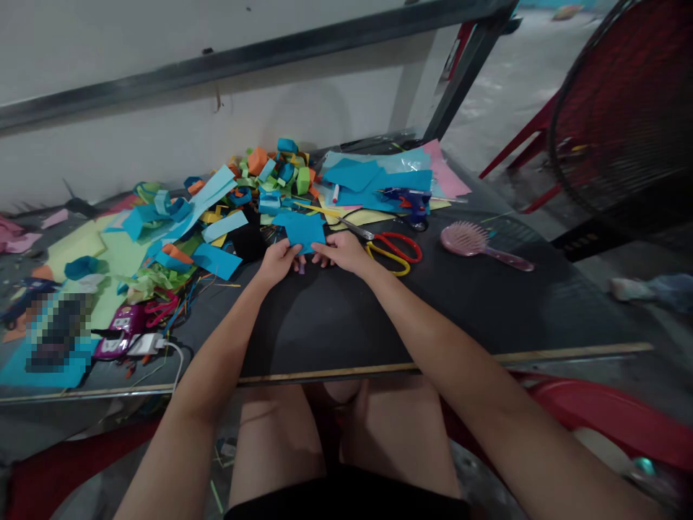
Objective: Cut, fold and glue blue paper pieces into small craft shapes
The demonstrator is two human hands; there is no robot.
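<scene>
Between my two hands is a small piece of blue paper (306,231), held up just above the dark table. My left hand (280,260) pinches its lower left edge between thumb and fingers. At the lower right edge, my right hand (342,251) grips the same piece. Right of my right hand lie scissors with red handles (403,244) and another pair with yellow handles (399,269). Left of my left hand are a black item (247,237) and a flat blue paper piece (217,260).
Folded paper pieces (271,173) are heaped at the back. A blue glue gun (408,200) lies on paper sheets. A pink hairbrush (466,238) rests to the right, and a purple power strip (122,328) to the left. A fan (622,108) stands beyond the table's right end.
</scene>
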